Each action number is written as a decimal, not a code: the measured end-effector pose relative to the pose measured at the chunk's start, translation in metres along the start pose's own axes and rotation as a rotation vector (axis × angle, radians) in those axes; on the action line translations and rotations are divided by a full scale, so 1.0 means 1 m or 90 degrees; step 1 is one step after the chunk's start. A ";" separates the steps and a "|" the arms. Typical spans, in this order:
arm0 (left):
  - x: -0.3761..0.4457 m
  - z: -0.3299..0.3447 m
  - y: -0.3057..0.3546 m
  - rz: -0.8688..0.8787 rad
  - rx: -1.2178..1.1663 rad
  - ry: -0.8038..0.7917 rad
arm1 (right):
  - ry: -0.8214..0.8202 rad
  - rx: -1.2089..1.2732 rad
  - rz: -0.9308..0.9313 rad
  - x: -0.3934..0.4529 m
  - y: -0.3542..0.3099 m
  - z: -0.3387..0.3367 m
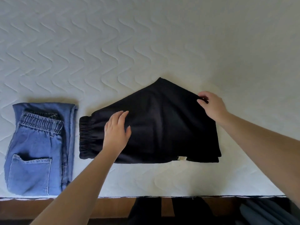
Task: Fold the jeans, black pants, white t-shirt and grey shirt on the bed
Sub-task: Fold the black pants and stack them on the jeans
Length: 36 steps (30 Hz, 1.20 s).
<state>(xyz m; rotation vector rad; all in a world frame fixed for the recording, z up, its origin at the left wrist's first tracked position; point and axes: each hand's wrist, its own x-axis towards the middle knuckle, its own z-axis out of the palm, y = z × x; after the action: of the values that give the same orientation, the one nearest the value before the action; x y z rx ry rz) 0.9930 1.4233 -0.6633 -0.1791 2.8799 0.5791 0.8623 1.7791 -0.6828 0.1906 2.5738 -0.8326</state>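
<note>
Black pants lie folded mid-bed. Left hand flat on them, fingers straight, near stretchy waistband at 9 o'clock. Right hand pinches cloth edge at 2 o'clock. Folded jeans sit far out at 9 o'clock.

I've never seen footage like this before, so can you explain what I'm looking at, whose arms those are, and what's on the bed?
There is no machine here: a person wears a camera on the head, looking down at their own arms. They stand at a white quilted bed. The left hand lies flat on black pants, near the elastic waistband. The right hand pinches the far right corner of the same pants, mid-fold. To the left lie the jeans, already folded. The white t-shirt and grey shirt cannot be clearly made out in this view.
</note>
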 end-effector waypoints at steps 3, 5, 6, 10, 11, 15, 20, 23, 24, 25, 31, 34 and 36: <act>0.021 0.018 0.046 0.119 0.023 -0.052 | -0.021 -0.005 0.050 -0.021 0.034 -0.004; 0.034 0.030 0.071 0.175 0.030 -0.084 | -0.002 0.035 0.091 -0.031 0.051 -0.003; 0.040 0.036 0.083 0.199 0.031 -0.095 | 0.011 0.055 0.113 -0.036 0.058 -0.002; 0.067 0.054 0.124 0.273 0.045 -0.113 | 0.027 0.122 0.165 -0.051 0.073 0.007; 0.075 0.058 0.134 0.288 0.053 -0.118 | 0.023 0.138 0.167 -0.054 0.073 0.009; 0.104 0.074 0.174 0.354 0.109 -0.151 | -0.010 0.163 0.159 -0.061 0.075 0.016; 0.141 0.091 0.216 0.340 0.193 -0.252 | 0.012 0.133 0.156 -0.062 0.078 0.019; 0.159 0.090 0.230 0.262 0.218 -0.342 | 0.051 0.103 0.129 -0.056 0.078 0.018; 0.163 0.088 0.232 0.243 0.202 -0.360 | 0.056 0.099 0.120 -0.053 0.078 0.017; 0.166 0.085 0.232 0.236 0.179 -0.370 | 0.060 0.094 0.110 -0.050 0.078 0.016; 0.145 0.050 0.206 0.232 -0.102 -0.285 | 0.052 0.055 0.066 -0.033 0.076 0.011; 0.126 0.034 0.192 0.257 -0.175 -0.245 | 0.029 0.031 0.024 -0.027 0.070 0.007; 0.119 0.028 0.187 0.293 -0.192 -0.246 | 0.016 0.037 -0.006 -0.020 0.065 0.004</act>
<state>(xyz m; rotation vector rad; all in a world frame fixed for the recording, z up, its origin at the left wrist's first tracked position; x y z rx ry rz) 0.8525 1.5958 -0.6450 0.5106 2.4411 1.0007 0.8986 1.8296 -0.7115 0.2070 2.5781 -0.9149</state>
